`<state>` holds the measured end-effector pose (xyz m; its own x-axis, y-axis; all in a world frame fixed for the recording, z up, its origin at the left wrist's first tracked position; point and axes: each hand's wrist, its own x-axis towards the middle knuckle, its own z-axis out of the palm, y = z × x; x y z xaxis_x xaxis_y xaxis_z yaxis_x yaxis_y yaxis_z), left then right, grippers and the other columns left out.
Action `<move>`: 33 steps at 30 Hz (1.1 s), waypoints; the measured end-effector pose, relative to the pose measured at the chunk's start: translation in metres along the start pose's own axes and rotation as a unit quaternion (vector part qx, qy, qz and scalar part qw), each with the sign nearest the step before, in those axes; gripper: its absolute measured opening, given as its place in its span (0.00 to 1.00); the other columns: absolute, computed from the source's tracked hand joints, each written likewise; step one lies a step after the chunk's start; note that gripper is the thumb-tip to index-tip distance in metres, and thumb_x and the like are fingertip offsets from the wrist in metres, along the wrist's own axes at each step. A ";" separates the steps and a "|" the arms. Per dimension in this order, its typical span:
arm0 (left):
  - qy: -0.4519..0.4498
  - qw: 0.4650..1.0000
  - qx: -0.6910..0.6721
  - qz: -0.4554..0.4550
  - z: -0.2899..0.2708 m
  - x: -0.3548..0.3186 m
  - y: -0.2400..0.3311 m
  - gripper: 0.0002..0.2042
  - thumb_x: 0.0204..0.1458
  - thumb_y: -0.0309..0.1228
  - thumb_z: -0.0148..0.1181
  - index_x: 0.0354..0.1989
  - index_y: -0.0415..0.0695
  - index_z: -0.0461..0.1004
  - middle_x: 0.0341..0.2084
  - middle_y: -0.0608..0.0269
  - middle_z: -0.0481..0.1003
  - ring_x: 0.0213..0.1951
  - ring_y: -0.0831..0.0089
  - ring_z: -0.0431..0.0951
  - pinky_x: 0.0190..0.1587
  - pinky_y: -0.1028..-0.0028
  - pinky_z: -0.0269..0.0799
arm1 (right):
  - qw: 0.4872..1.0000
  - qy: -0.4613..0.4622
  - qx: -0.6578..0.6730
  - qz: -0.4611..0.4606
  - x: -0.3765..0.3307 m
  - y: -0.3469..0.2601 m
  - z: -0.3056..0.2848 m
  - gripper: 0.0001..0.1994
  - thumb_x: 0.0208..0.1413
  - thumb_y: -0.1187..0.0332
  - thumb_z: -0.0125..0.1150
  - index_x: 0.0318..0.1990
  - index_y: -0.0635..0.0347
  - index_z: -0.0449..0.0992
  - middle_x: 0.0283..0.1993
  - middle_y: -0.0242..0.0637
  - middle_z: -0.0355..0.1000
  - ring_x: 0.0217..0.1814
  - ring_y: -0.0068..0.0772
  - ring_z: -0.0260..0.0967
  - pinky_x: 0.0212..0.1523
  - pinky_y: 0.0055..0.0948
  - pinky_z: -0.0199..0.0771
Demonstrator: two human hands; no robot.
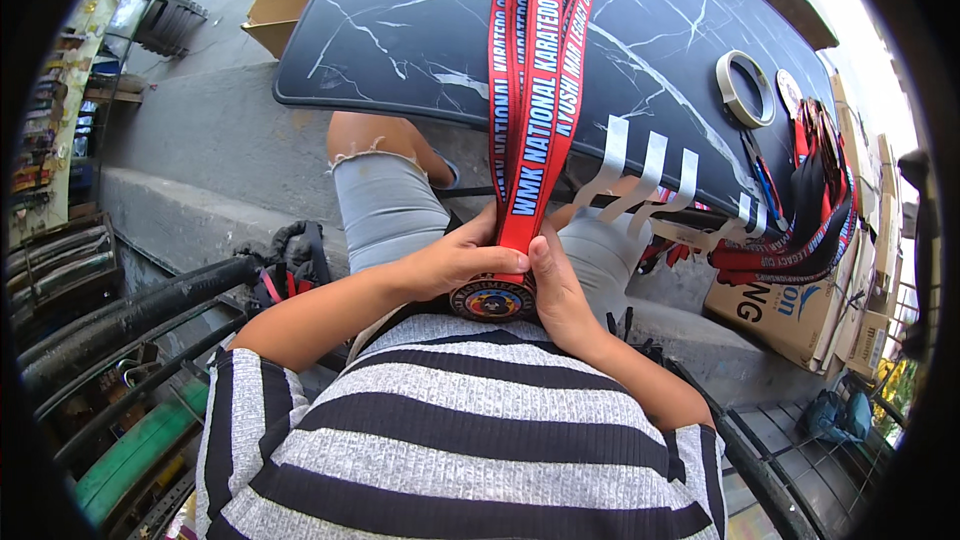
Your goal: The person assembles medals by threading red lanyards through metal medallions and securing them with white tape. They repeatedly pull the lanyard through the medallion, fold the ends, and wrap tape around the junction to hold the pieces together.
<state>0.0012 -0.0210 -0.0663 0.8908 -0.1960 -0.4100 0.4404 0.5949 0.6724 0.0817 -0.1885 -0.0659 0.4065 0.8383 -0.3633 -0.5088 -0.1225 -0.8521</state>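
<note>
Close to my body, my left hand (pixel 462 258) closes around the lower end of a bundle of red medal ribbons (pixel 528 130), its thumb lying across them. My right hand (pixel 562 292) grips the same end from the other side, thumb pointing up along the edge. Below the hands hangs a round dark medal (pixel 492 302) with a multicoloured centre. Several ribbons, red with black edges and pale lettering, run up from my hands over the table's near edge and away across the top. The fingers behind the ribbons are hidden.
On the dark marbled table (pixel 400 30) lie a tape roll (pixel 745 90), scissors (pixel 762 180) and more ribboned medals (pixel 815 200). Pale tape strips (pixel 648 172) hang from its near edge. A cardboard box (pixel 775 315) stands at right; dark metal bars (pixel 130 310) are at left.
</note>
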 end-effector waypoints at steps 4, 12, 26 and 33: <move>0.049 0.998 0.032 -0.016 0.008 -0.010 0.009 0.39 0.60 0.40 0.58 0.74 0.45 0.44 0.67 0.55 0.57 0.69 0.67 0.56 0.70 0.66 0.49 | 1.000 0.013 0.028 -0.003 0.002 0.005 0.004 0.30 0.72 0.45 0.37 0.67 0.62 0.57 0.59 0.41 0.65 0.62 0.26 0.64 0.63 0.27 0.64; 0.147 0.978 0.037 0.143 0.033 -0.009 -0.014 0.28 0.63 0.36 0.57 0.68 0.41 0.54 0.54 0.58 0.68 0.56 0.75 0.69 0.61 0.72 0.64 | 0.983 0.115 0.121 0.078 0.002 0.000 0.019 0.30 0.72 0.44 0.36 0.65 0.61 0.61 0.57 0.39 0.67 0.59 0.25 0.66 0.61 0.24 0.65; 0.127 0.981 0.025 0.145 0.038 -0.019 -0.015 0.27 0.66 0.41 0.52 0.68 0.42 0.54 0.55 0.60 0.66 0.57 0.75 0.67 0.61 0.71 0.63 | 0.995 -0.026 0.042 0.090 0.011 -0.011 0.007 0.54 0.53 0.20 0.28 0.72 0.60 0.53 0.71 0.43 0.58 0.72 0.36 0.58 0.71 0.36 0.56; 0.068 0.996 -0.004 0.059 0.028 -0.021 -0.007 0.29 0.62 0.35 0.59 0.69 0.42 0.55 0.56 0.60 0.69 0.59 0.75 0.69 0.62 0.70 0.64 | 0.971 -0.227 0.063 -0.028 0.050 -0.011 -0.016 0.53 0.46 0.21 0.49 0.63 0.64 0.68 0.72 0.51 0.56 0.74 0.44 0.56 0.70 0.45 0.57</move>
<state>-0.0178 -0.0433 -0.0451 0.9128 -0.0168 -0.4080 0.3317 0.6133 0.7168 0.1195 -0.1538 -0.0812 0.0742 0.9932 -0.0895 -0.5960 -0.0278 -0.8025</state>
